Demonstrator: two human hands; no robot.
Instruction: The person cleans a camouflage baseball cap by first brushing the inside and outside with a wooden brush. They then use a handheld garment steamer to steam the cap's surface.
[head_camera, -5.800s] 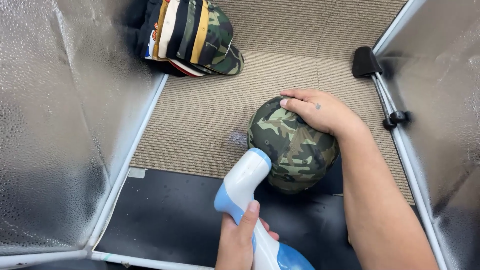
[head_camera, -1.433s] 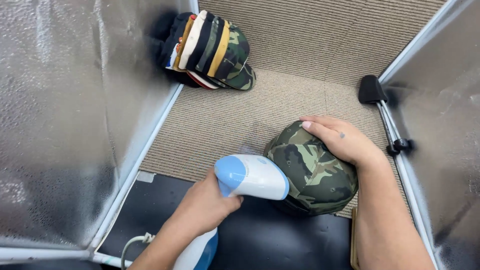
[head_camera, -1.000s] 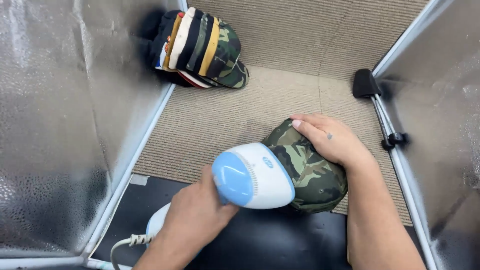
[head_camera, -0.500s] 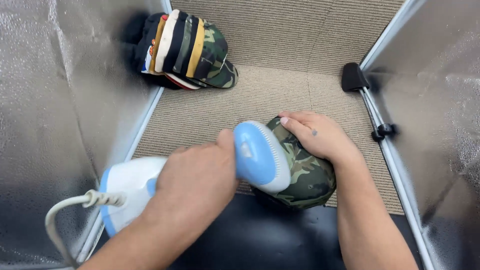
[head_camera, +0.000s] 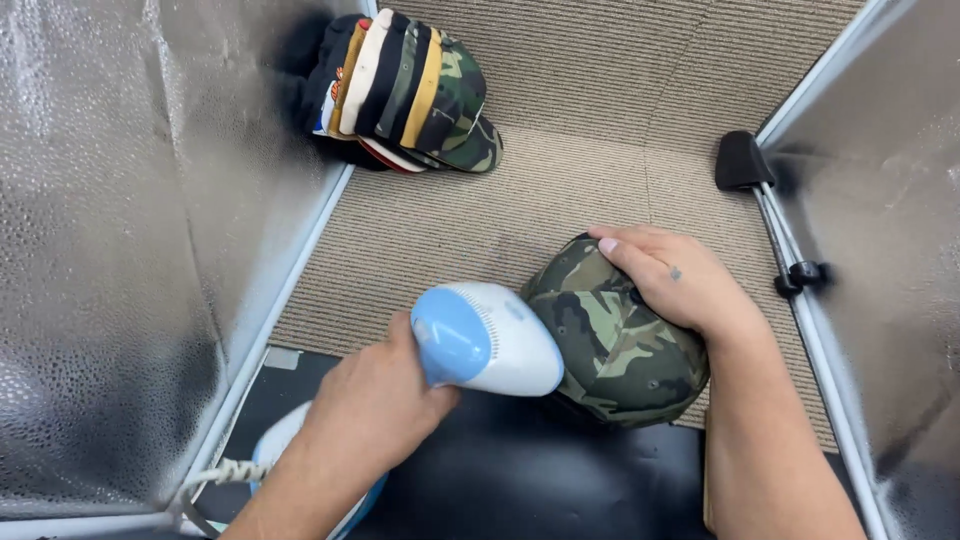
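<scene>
Camouflage cap (head_camera: 615, 345): green, brown and black patterned, sitting crown-up where the beige ribbed carpet (head_camera: 600, 120) meets the black mat (head_camera: 520, 480), just right of centre.
Right hand (head_camera: 675, 280): lying palm-down over the top and far side of the cap, fingers spread and pressing on the fabric; its grip is resting flat on the cap rather than closing around it.
Left hand (head_camera: 375, 400): wrapping around the neck of the steamer, its grip clenching that handle firmly.
Steamer (head_camera: 485, 340): white handheld body with a light blue face, its rounded head touching the left side of the cap; the lower blue and white part is showing under the left forearm.
Cord (head_camera: 215, 475): pale, ribbed at the strain relief, trailing off toward the lower left corner.
Stack of caps (head_camera: 400, 90): several nested caps in black, cream, yellow and camouflage, lying on their sides on the carpet against the left panel, well apart from the hands.
Side panels (head_camera: 120, 250): silvery dimpled sheets in pale frames, standing on both sides.
Black clip (head_camera: 742, 162): sitting at the foot of the right panel's frame.
</scene>
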